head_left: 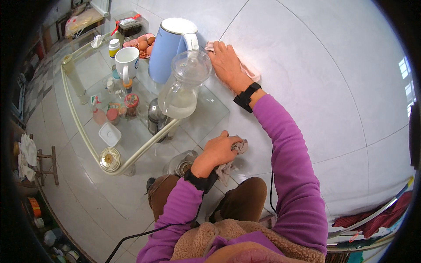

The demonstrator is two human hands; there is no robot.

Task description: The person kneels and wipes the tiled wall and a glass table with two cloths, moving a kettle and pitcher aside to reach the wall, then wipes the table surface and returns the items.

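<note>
My right hand [227, 65] presses a pink cloth [250, 70] flat against the pale tiled surface, to the right of the kettle. Lower down, my left hand [218, 149] grips a crumpled greyish-pink cloth [240, 146], whose loose end hangs below the fingers. A blue electric kettle [163, 49] with a white lid stands on the glass table [210, 105]. In front of it is a clear pitcher [181, 98] partly filled with cloudy liquid. A white mug [126, 60] stands left of the kettle.
Behind the mug are a white pill bottle [114, 47], a plate of eggs and nuts [143, 46] and a lidded plastic box [130, 26]. Jars and a spray bottle [98, 115] show through the glass. A small wooden stool [49, 164] stands left; a rack with dark red cloth [371, 220] is lower right.
</note>
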